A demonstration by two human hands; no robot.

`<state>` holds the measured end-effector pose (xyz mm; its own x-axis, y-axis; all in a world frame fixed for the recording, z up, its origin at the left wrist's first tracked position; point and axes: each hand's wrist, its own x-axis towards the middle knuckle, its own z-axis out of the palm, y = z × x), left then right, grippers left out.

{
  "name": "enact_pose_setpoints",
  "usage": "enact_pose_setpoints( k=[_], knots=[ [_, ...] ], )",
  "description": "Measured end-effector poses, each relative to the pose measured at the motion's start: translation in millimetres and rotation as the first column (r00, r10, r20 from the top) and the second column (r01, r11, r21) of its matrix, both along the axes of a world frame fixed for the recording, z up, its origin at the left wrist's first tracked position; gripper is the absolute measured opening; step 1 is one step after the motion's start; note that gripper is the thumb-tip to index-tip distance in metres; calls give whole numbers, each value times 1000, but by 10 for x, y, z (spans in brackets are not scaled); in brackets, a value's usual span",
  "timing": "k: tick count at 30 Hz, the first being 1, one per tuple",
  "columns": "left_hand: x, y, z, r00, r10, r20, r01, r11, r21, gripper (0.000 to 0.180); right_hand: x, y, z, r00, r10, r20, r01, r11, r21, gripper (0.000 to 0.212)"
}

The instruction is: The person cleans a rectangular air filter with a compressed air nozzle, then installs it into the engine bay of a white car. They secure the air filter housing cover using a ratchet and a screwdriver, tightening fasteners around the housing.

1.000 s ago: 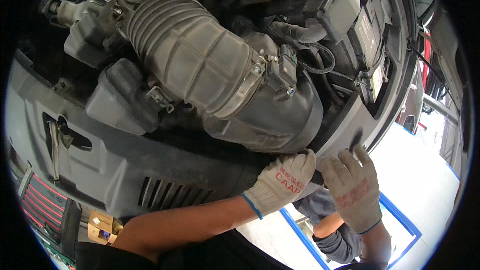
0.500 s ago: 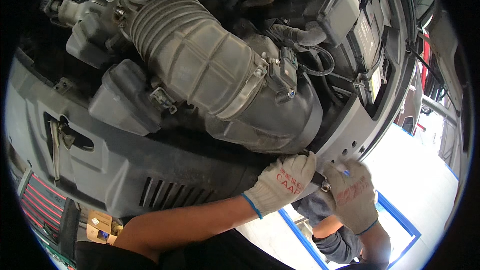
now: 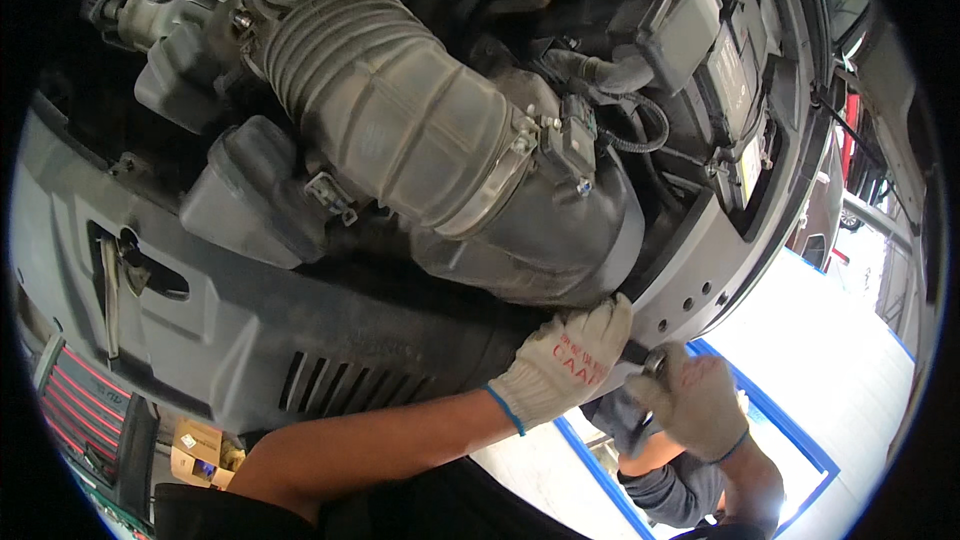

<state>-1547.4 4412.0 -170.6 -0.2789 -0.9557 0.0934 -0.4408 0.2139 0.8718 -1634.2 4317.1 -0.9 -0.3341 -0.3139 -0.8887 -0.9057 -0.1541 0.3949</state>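
My left hand (image 3: 572, 352), in a white knit glove with red print and a blue cuff, is closed at the front edge of the engine bay, beside the black air intake duct (image 3: 560, 250). A short dark shaft (image 3: 634, 352) sticks out from its fingers. It meets the shiny metal head of a ratchet wrench (image 3: 655, 363), which my gloved right hand (image 3: 700, 400) grips. The wrench's handle is mostly hidden by that hand. Where the shaft's far end sits, under my left fingers, cannot be seen.
A ribbed grey intake hose (image 3: 410, 120) crosses the engine bay. The battery (image 3: 735, 80) stands at the far right, and the grey front cover (image 3: 230, 310) spans the near side. Another person's arm (image 3: 650, 453) shows below my right hand. A cardboard box (image 3: 197, 450) stands lower left.
My right hand has swung down and slightly left with the ratchet wrench, uncovering a hole in the grey panel. My left hand stays almost in place.
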Motion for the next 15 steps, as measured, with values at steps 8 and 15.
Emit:
enact_pose_setpoints(
  k=[8, 15],
  knots=[
    [-9, 0, -28, 999, 36, 9, -35, 996, -80, 57, 66, 5, 70, 891, 419, 172, -384, 901, -202, 44],
    [-7, 51, -24, 998, -52, -38, 54, 998, 27, 59, -78, 27, 0, 558, 803, 211, -681, 588, -437, 47]
  ],
)
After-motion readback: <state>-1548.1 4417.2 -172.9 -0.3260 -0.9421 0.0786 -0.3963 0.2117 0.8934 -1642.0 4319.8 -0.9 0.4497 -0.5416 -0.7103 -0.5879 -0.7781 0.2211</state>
